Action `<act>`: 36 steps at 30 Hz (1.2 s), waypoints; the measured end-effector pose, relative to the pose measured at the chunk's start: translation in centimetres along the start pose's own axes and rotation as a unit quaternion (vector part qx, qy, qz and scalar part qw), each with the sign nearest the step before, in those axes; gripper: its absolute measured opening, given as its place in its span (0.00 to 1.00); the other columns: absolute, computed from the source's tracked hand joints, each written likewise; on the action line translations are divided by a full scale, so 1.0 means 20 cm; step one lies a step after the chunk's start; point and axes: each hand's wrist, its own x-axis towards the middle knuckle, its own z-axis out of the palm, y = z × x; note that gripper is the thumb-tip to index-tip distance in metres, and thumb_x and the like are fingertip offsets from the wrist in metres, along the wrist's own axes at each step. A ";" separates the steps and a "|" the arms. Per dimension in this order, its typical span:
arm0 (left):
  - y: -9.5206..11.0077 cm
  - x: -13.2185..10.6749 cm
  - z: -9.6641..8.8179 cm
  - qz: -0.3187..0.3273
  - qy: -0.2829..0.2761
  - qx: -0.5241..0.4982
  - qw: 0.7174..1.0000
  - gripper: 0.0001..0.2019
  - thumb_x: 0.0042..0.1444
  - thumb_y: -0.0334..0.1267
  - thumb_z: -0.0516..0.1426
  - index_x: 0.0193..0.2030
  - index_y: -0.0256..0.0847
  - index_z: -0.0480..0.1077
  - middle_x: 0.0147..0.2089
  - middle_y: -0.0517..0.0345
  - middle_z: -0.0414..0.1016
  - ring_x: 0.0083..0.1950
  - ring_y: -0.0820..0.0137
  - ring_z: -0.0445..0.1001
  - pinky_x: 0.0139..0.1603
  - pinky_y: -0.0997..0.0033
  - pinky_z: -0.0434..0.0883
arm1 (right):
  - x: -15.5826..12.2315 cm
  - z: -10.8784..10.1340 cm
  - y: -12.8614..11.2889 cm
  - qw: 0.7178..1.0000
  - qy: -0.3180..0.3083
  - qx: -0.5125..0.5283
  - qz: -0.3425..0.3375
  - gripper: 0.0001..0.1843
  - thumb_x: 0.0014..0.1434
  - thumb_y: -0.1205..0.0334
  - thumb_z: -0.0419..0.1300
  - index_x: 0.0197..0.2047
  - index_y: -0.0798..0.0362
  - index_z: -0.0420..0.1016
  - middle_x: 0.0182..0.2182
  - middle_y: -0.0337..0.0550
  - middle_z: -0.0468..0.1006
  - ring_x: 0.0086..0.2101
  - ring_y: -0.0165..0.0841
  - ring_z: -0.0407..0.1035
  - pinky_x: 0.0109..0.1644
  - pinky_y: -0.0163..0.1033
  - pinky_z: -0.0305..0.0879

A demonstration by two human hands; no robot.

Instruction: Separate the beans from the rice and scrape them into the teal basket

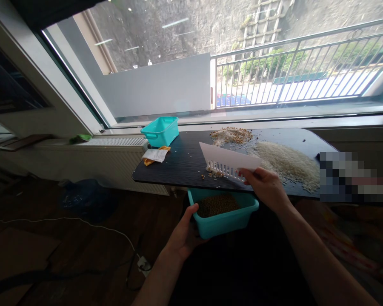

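Observation:
My left hand [185,236] is closed on the left end of a turquoise plastic bin [225,226], thumb over the rim, just below the table's front edge. Small brown beans or similar grains [218,205] lie inside it. My right hand [266,185] pinches the lower right corner of a white slotted scraper [228,157], tilted with its comb-like edge down at the tabletop. A few tan beans and white grains [214,173] lie by the slots. Behind the scraper is a mixed pile of beans and white grains [231,135]. To the right spreads a larger heap of white rice-like grains [284,163].
A second turquoise bin [161,131] stands at the dark table's [181,163] back left, near a folded white paper on an orange cloth [155,155]. A radiator [121,159] is left of the table. A cable and power plug [144,265] lie on the floor. Windows are behind.

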 end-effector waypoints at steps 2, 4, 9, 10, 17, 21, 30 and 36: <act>0.00 0.00 0.00 0.003 0.006 0.000 1.000 0.27 0.55 0.56 0.54 0.56 0.41 0.66 0.47 0.47 0.76 0.44 0.60 0.75 0.43 0.63 0.70 | -0.01 -0.01 0.00 1.000 -0.005 -0.003 -0.006 0.16 0.47 0.48 0.63 0.26 0.54 0.80 0.19 0.38 0.75 0.22 0.31 0.68 0.26 0.35 0.63; 0.00 0.01 -0.01 0.003 0.009 0.000 1.000 0.27 0.54 0.56 0.55 0.56 0.41 0.66 0.46 0.48 0.76 0.43 0.60 0.75 0.43 0.62 0.70 | -0.02 -0.02 0.00 1.000 -0.005 -0.004 -0.010 0.17 0.47 0.47 0.63 0.28 0.53 0.81 0.20 0.38 0.77 0.23 0.31 0.69 0.27 0.36 0.64; 0.00 0.01 -0.01 0.005 0.008 0.003 1.000 0.28 0.54 0.57 0.55 0.56 0.42 0.66 0.45 0.48 0.76 0.42 0.61 0.75 0.42 0.62 0.70 | -0.04 -0.08 -0.02 1.000 0.013 -0.007 -0.009 0.17 0.46 0.47 0.62 0.30 0.52 0.82 0.22 0.38 0.79 0.24 0.32 0.70 0.29 0.37 0.66; 0.00 0.01 -0.01 0.008 0.008 0.002 1.000 0.28 0.54 0.57 0.55 0.56 0.42 0.66 0.44 0.48 0.76 0.41 0.61 0.75 0.42 0.62 0.70 | -0.05 -0.09 -0.02 1.000 0.021 -0.009 -0.006 0.16 0.46 0.48 0.63 0.29 0.51 0.82 0.21 0.38 0.78 0.24 0.32 0.70 0.28 0.37 0.66; 0.02 0.00 -0.05 0.026 0.042 -0.009 0.999 0.27 0.54 0.55 0.55 0.55 0.41 0.66 0.43 0.49 0.76 0.43 0.60 0.75 0.44 0.61 0.71 | -0.08 -0.16 0.00 0.998 0.057 -0.024 0.029 0.16 0.46 0.47 0.64 0.29 0.51 0.81 0.18 0.37 0.77 0.23 0.34 0.71 0.27 0.38 0.66; 0.02 0.00 -0.06 0.029 0.045 -0.013 0.999 0.26 0.54 0.55 0.55 0.55 0.41 0.66 0.46 0.48 0.75 0.45 0.60 0.75 0.46 0.59 0.71 | -0.10 -0.14 0.01 0.998 0.052 -0.019 0.038 0.14 0.43 0.48 0.65 0.26 0.51 0.81 0.18 0.37 0.77 0.23 0.34 0.71 0.27 0.38 0.66; 0.02 0.00 -0.04 0.025 0.039 -0.012 0.999 0.25 0.56 0.54 0.54 0.55 0.41 0.65 0.44 0.49 0.75 0.42 0.62 0.74 0.41 0.62 0.71 | -0.12 -0.13 0.01 0.998 0.052 -0.005 0.027 0.16 0.44 0.47 0.65 0.27 0.51 0.81 0.22 0.39 0.81 0.24 0.35 0.73 0.29 0.38 0.68; 0.03 -0.01 -0.04 0.020 0.035 -0.012 0.999 0.24 0.57 0.53 0.53 0.55 0.40 0.66 0.44 0.49 0.75 0.42 0.62 0.74 0.43 0.63 0.71 | -0.08 -0.07 0.02 0.999 0.032 -0.002 0.011 0.17 0.45 0.48 0.64 0.30 0.53 0.83 0.23 0.39 0.81 0.24 0.33 0.72 0.29 0.37 0.68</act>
